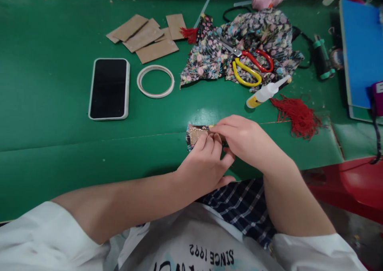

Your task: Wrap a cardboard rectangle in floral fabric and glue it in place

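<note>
Green felt table (60, 151): both hands, left hand (203, 163) and right hand (245, 141), pinch a cloth-wrapped cardboard piece (196, 134).

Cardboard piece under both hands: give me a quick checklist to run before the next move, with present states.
1. Both hands on the piece: ok. The left hand and right hand press on the small cardboard piece on the green table.
2. Floral fabric under the cardboard: ok, a dark patterned edge shows at its left; how far it wraps, cannot tell.
3. Grip closed on the piece: cannot tell, the fingertips hide the contact.
4. Glue bottle within reach: ok, lying on its side just beyond the right hand.
5. Scissors clear of the hands: ok, resting on the floral fabric pile.
6. Red tassel apart from the piece: ok.
</note>
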Tool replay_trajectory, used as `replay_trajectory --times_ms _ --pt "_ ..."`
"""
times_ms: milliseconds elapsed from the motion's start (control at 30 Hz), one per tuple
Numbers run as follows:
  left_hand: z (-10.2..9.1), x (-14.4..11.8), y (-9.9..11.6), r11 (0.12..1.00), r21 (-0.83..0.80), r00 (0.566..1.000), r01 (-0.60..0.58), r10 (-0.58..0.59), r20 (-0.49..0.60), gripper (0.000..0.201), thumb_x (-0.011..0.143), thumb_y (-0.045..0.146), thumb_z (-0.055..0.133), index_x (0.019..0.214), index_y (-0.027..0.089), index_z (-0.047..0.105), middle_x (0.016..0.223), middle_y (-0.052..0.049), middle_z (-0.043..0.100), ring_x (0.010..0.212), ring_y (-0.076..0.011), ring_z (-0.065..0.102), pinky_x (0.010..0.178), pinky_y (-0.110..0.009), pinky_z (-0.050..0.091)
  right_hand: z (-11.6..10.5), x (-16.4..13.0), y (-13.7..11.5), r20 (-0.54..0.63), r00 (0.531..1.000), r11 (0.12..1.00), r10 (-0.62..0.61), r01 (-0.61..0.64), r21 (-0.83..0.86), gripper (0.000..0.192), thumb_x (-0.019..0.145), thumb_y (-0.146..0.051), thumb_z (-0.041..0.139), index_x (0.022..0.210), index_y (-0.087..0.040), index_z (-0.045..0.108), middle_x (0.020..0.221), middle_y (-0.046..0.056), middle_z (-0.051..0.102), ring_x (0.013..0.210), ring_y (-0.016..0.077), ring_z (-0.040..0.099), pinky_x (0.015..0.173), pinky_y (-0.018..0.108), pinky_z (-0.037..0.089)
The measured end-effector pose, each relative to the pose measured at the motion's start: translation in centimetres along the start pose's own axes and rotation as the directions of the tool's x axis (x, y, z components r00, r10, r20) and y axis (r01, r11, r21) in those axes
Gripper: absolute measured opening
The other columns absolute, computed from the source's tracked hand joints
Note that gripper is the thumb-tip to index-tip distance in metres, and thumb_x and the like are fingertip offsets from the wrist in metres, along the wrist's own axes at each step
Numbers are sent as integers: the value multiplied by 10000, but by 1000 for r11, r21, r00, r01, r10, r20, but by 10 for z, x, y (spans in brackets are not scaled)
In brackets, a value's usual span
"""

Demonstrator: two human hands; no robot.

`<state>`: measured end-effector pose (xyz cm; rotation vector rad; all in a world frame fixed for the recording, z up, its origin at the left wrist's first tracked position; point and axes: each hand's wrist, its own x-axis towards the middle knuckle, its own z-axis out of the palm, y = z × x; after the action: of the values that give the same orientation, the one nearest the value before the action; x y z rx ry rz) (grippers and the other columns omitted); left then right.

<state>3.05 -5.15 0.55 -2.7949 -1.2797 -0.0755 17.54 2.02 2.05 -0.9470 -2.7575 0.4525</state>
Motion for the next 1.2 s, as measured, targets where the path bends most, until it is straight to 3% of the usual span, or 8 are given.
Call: replay_trajectory --times_ms 167,233,367,533,700,867,1200 --pt "0 -1 0 1000 -25 1000 -3 3 15 598 767 627 512 1081 119 488 1191 -260 541 1085 -360 535 970 -457 315 -10 -2 7 -219 971 996 93 -92 15 325 822 -22 376 950 -119 658 925 84 669 891 184 595 800 317 491" --pt "0 -1 -1 999 -30 1000 -12 12 11 585 786 615 491 1084 112 486 1184 -267 541 1077 -364 538 960 -461 325 -9 -1 10 -215 968 992 128 -123 34 347 801 -4 377 982 -121 649 957 78 670 927 181 592 832 312 482" --pt "1 1 -4 999 -43 1000 -26 26 -13 550 808 588 467 1069 105 505 1151 -261 559 1077 -369 532 952 -482 335 -1 0 17 -97 985 989 144 -139 56 383 800 -2 355 1046 -127 620 1015 76 663 955 187 584 839 328 473" --pt "1 2 -5 997 -74 998 -4 -1 -58 524 795 590 470 1023 123 538 1138 -220 570 1106 -368 506 997 -520 304 3 -6 29 -36 993 994 109 -108 27 287 863 -101 403 1033 -140 631 998 87 650 918 194 572 817 343 472" --pt "3 2 -8 993 -116 996 -9 -2 -92 484 832 544 430 1024 117 555 1099 -209 589 1078 -354 523 982 -516 331 7 -13 35 -102 992 996 79 -82 -26 231 860 -127 454 961 -143 661 934 93 651 868 192 570 773 337 482" --pt "4 3 -10 991 -130 993 -33 18 -115 474 866 508 380 1018 100 565 1045 -213 608 1003 -334 557 910 -489 392 12 -18 41 -206 976 996 71 -79 -32 236 858 -142 474 1008 -144 655 922 98 655 863 190 569 789 358 487" --pt "6 4 -10 990 -133 991 -38 20 -133 481 867 506 388 996 80 569 1033 -212 610 1017 -324 564 862 -433 440 16 -15 42 -243 969 998 34 -47 -46 221 849 -122 479 964 -160 664 903 83 655 856 181 556 790 350 484"
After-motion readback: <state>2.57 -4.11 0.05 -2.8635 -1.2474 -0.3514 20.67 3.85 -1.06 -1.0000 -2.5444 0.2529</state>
